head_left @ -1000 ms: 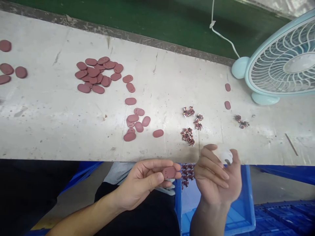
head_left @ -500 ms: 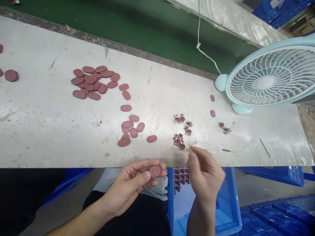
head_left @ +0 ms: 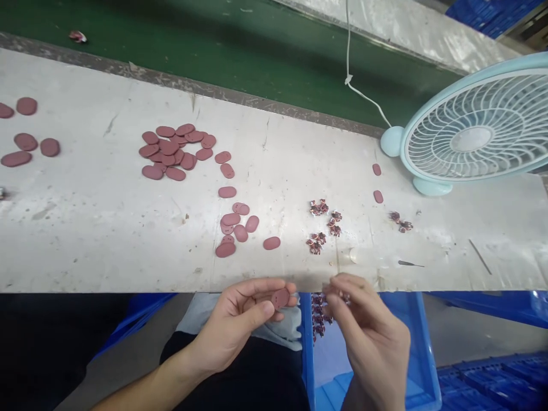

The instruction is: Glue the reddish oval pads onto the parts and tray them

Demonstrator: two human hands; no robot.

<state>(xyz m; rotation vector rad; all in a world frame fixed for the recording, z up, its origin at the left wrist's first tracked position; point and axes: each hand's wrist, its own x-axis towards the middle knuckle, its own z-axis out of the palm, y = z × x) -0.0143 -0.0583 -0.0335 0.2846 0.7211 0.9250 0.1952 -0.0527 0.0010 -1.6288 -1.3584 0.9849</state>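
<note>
My left hand (head_left: pixel 240 325) holds a flat maroon oval piece (head_left: pixel 280 298) with small holes between thumb and fingers, just off the table's front edge. To its right, my right hand (head_left: pixel 379 337) pinches thumb and fingers together around a tiny part, blurred and mostly covered by the fingertips. Small dark-red and white parts (head_left: pixel 315 244) lie in clusters on the table beyond the right hand. A loose group of maroon ovals (head_left: pixel 231 219) rests beyond my left hand, and a single oval (head_left: pixel 271 243) lies nearer the clusters.
A larger heap of ovals (head_left: pixel 169 147) lies further left. A pale blue fan (head_left: pixel 471 137) stands at right, its white cord (head_left: pixel 363 101) running backward. A thin dark tool (head_left: pixel 411 263) lies near the front edge. Below sits a blue bin (head_left: pixel 431 371) containing rows of small parts.
My right hand has come back from the nearest cluster toward the table edge, and that cluster is smaller. My left hand keeps the oval, turned slightly. The whole view has shifted a little.
</note>
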